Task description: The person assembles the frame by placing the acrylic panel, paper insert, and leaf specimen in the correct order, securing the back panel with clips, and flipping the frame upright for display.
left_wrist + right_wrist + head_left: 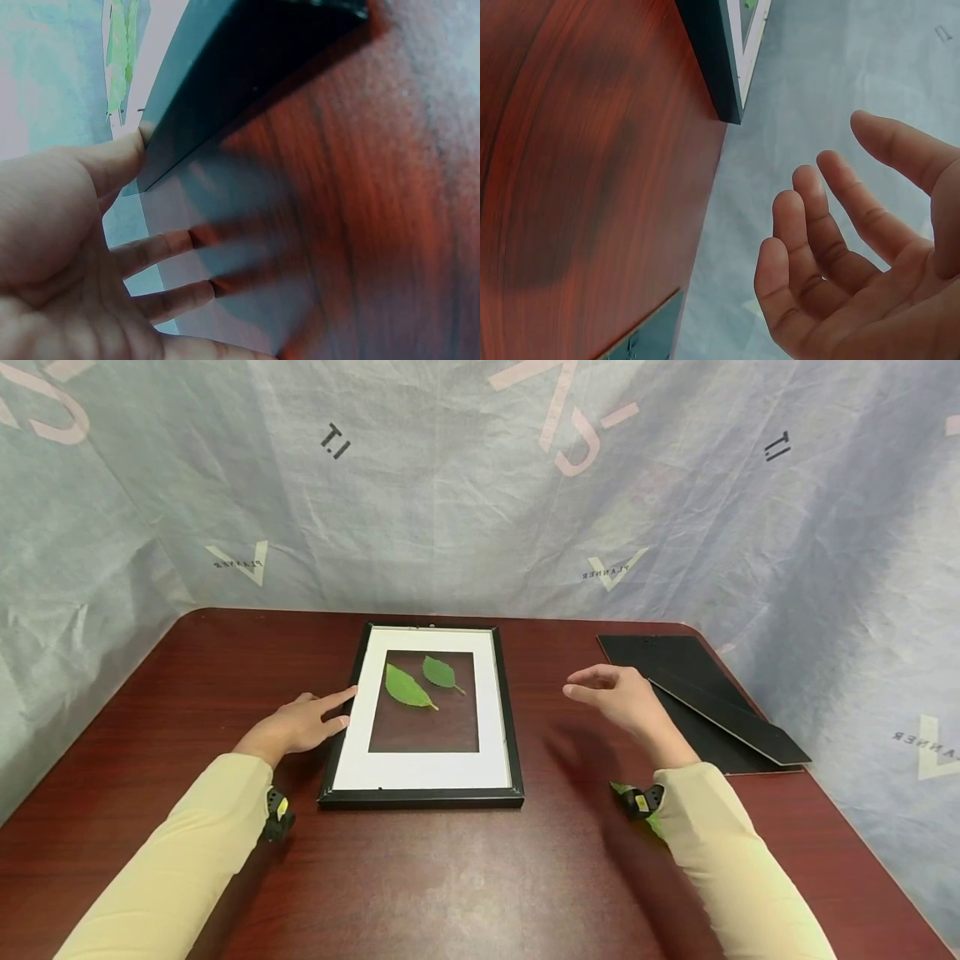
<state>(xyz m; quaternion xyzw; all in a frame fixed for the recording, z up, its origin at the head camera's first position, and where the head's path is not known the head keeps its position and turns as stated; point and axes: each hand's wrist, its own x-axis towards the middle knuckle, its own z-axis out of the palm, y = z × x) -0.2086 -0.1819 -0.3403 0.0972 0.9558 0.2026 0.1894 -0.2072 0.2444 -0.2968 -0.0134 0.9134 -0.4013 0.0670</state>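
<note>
A black picture frame (422,798) with a white mat (423,770) lies face up on the table. Two green leaves, a larger one (406,687) on the left and a smaller one (439,673) on the right, are within the mat's window. My left hand (296,727) touches the frame's left side with thumb and forefinger, the other fingers on the tabletop in the left wrist view. To the right of the frame, my right hand (622,697) hovers over the table, fingers loosely bent and holding nothing.
At the right of the brown table (420,877) lies a black backing board (675,652) with its stand leg (727,718) sticking up at an angle. Another green leaf (657,827) lies partly hidden under my right wrist. A grey printed curtain (450,485) hangs behind the table.
</note>
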